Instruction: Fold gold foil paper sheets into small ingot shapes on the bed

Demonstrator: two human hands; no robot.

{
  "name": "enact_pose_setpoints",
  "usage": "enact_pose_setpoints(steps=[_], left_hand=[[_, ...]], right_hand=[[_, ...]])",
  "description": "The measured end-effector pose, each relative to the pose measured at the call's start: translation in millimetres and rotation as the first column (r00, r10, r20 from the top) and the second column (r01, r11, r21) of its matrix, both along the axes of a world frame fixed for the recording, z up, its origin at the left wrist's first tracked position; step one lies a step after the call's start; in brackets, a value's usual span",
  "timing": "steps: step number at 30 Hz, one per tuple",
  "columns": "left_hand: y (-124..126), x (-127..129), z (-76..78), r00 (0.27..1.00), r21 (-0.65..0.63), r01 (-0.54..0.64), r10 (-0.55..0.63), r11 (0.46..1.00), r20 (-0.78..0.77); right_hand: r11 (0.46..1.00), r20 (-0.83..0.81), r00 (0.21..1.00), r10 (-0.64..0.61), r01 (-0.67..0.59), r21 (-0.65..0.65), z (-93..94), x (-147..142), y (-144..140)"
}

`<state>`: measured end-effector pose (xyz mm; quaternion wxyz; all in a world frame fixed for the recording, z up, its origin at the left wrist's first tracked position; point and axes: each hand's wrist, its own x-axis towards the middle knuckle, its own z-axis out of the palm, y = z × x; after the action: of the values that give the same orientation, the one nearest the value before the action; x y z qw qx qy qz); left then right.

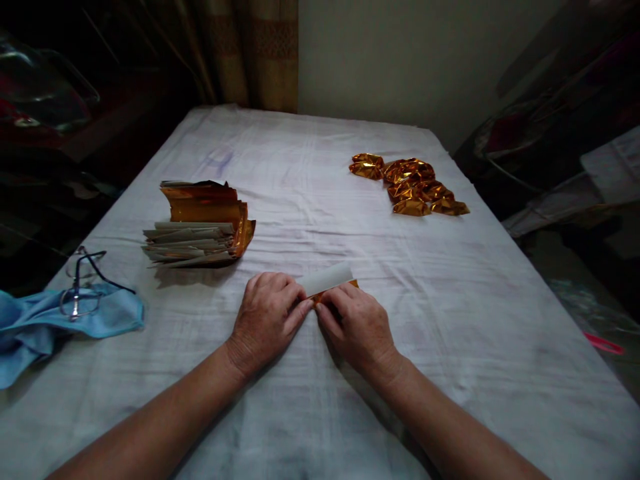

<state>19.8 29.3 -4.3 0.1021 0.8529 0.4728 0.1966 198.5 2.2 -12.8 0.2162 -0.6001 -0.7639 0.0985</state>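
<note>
A sheet of gold foil paper [330, 278], pale on its back and gold along its near edge, lies between my hands on the cloth-covered table. My left hand [270, 310] pinches its left end, thumb against fingers. At the right end, my right hand [356, 323] is closed on the same sheet. Both thumbs nearly meet at the near edge. Part of the paper is hidden under my fingers. Further off to the left stands a stack of gold foil sheets [200, 233], bent over with pale backs showing. Several folded gold foil pieces [410, 183] form a pile at the far right.
A white cloth [280, 413] covers the table. Eyeglasses [80, 303] rest on a light blue cloth [110, 313] at the left edge. A patterned curtain [250, 53] hangs behind the table. Beyond the right edge is a pink object [603, 343].
</note>
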Motion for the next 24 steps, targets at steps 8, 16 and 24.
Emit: enact_pose_setpoints(steps=[8, 16, 24], left_hand=[[0.3, 1.6, 0.7, 0.999, -0.021, -0.039, 0.039, 0.999, -0.008], [-0.2, 3.1, -0.4, 0.998, 0.002, -0.054, 0.054, 0.999, -0.017], [-0.9, 3.9, -1.1, 0.997, 0.002, -0.072, 0.072, 0.997, -0.037]], right_hand=[[0.999, -0.042, 0.999, -0.019, 0.021, 0.034, -2.4, 0.6, -0.9], [0.999, -0.005, 1.000, 0.029, -0.029, 0.042, -3.0, 1.7, -2.2], [0.997, -0.015, 0.999, 0.028, -0.027, 0.073, -5.0, 1.2, -2.3]])
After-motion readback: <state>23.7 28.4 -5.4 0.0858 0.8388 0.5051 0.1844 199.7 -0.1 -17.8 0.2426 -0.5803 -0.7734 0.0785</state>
